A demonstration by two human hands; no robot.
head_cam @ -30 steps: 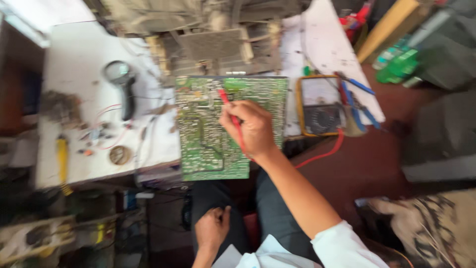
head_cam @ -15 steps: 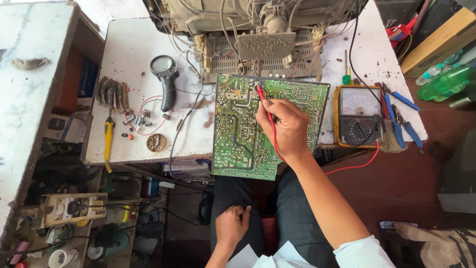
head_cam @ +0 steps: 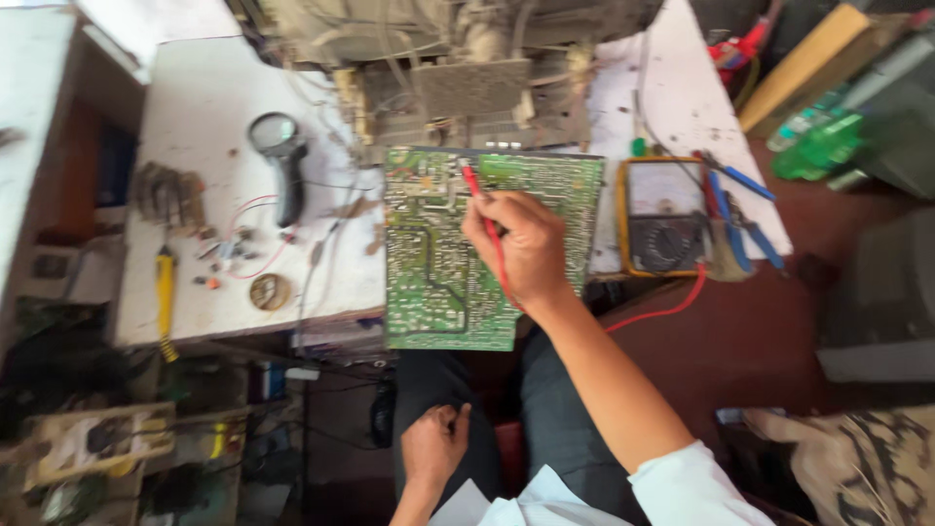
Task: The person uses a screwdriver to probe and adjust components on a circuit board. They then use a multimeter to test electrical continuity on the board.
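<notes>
Right hand [head_cam: 521, 248] pinches a slim red test probe [head_cam: 484, 224] pen-fashion, fingers closed around its shaft, tip resting on the upper middle of the large green printed circuit board [head_cam: 438, 263]. That board lies flat on the white work surface [head_cam: 209, 117], its near edge overhanging toward the lap. Judged stiff, light and fragile; handle by bare edges only. A yellow-cased analogue meter [head_cam: 662, 219] sits just right of the board. The probe is light and rigid; hold mid-shaft. Left hand [head_cam: 435, 446] rests on the thigh, loosely curled, holding nothing.

White worktable [head_cam: 209, 88], reddish-brown floor [head_cam: 740, 351]
</notes>
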